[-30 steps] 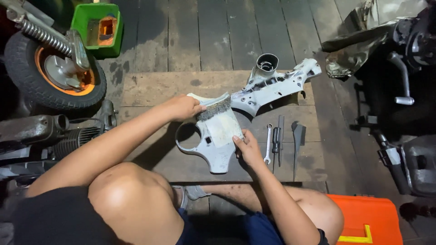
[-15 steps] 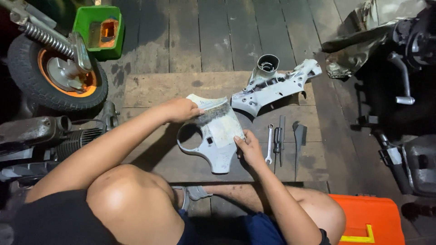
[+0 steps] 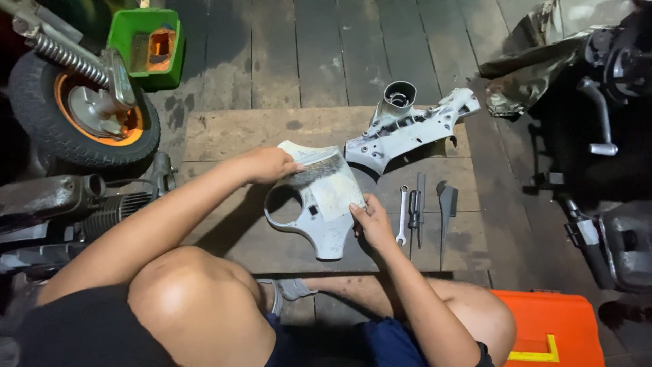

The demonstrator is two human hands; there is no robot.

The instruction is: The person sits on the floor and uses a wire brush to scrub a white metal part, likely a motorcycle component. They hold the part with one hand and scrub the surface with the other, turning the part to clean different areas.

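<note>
A pale grey plastic cover panel (image 3: 319,214) with a round hole lies on a wooden board (image 3: 231,132). My left hand (image 3: 270,165) holds a brush with dark bristles (image 3: 314,175) against the panel's upper edge. My right hand (image 3: 372,222) grips the panel's right edge and steadies it. A piece of whitish paper or sheet (image 3: 337,197) lies on the panel between the hands. My bare knees are at the bottom of the view.
A larger grey frame part with a round socket (image 3: 407,126) lies beyond the panel. A wrench, pliers and flat tools (image 3: 415,211) lie to the right. A wheel with orange rim (image 3: 85,115), green bin (image 3: 148,44), engine (image 3: 81,207), orange case (image 3: 550,329) and dark machinery (image 3: 604,136) surround the board.
My left hand and the brush shifted slightly along the panel's top edge. The right hand stayed on the panel's right edge.
</note>
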